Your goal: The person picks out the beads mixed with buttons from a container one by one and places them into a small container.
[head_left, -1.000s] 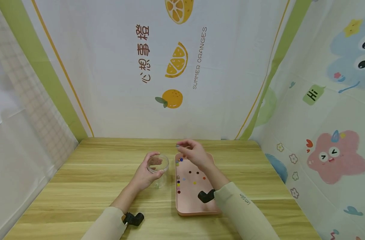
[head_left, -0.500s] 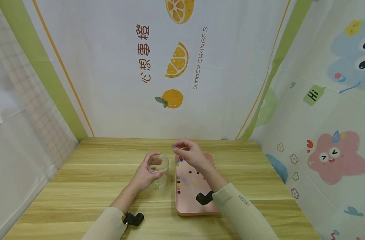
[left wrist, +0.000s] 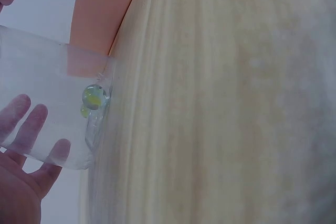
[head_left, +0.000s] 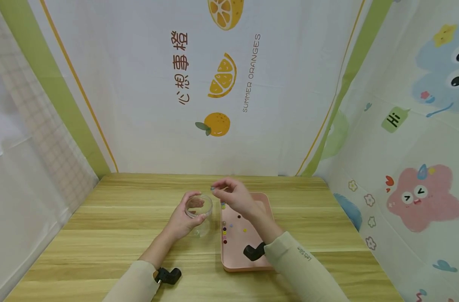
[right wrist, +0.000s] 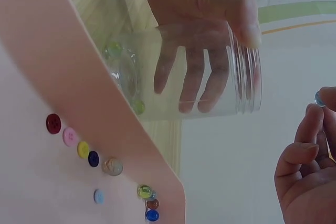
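Observation:
My left hand [head_left: 182,220] grips a clear jar [right wrist: 149,69] near its open top, thumb at the rim and fingers spread round the wall. The jar stands upright on the table, left of the pink tray [head_left: 241,256]. At its bottom lie green-yellow marbles [left wrist: 94,97]. My right hand [head_left: 235,199] pinches a light blue marble [right wrist: 318,98] between thumb and fingertips. It is held up just right of the jar's mouth, above the tray's far left corner.
Along the tray's left side lie a green marble [right wrist: 144,191], a blue marble [right wrist: 152,215] and a clear brownish marble [right wrist: 113,166]. Several buttons are there too, including a dark red button [right wrist: 53,123] and a yellow button [right wrist: 83,149]. A printed curtain [head_left: 146,126] hangs behind the table.
My right hand has moved left and slightly down with the light blue marble, closer to the jar's mouth. My left hand and the jar have stayed in place.

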Demonstrator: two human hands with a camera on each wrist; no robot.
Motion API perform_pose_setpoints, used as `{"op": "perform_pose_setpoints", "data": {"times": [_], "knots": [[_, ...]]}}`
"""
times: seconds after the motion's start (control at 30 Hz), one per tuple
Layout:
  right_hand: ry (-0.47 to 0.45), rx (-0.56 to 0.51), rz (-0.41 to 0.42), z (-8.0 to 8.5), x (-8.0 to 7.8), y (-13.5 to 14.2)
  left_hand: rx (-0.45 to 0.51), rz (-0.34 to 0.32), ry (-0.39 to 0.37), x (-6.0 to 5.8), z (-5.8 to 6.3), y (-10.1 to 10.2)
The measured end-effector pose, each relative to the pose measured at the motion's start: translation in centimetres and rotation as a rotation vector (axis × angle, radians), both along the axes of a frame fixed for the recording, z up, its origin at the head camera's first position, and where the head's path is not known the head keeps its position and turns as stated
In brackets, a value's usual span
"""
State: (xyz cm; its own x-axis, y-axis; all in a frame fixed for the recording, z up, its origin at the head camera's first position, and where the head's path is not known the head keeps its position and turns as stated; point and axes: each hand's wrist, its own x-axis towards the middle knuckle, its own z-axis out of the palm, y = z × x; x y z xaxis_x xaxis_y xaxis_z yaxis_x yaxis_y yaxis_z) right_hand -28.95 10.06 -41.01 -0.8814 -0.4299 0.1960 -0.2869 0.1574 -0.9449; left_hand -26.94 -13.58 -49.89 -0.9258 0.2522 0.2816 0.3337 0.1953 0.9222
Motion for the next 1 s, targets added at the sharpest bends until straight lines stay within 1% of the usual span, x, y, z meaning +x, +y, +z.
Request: {"op": "perform_pose_setpoints", "data": {"times": [0.2,0.47,1.0], "knots": [[0.017,0.03,0.015,-0.1,0.2,-0.7,-0.007,0.001,-0.005,0.1,0.0,0.0],[0.006,0.012,0.043,-0.3,0.4,-1.6,-0.009,0.002,-0.022,0.2,-0.1,0.0],[-0.003,0.012,0.054,-0.5,0.1,-2.4,-0.008,0.004,-0.021,0.1,-0.1,0.1]]}}
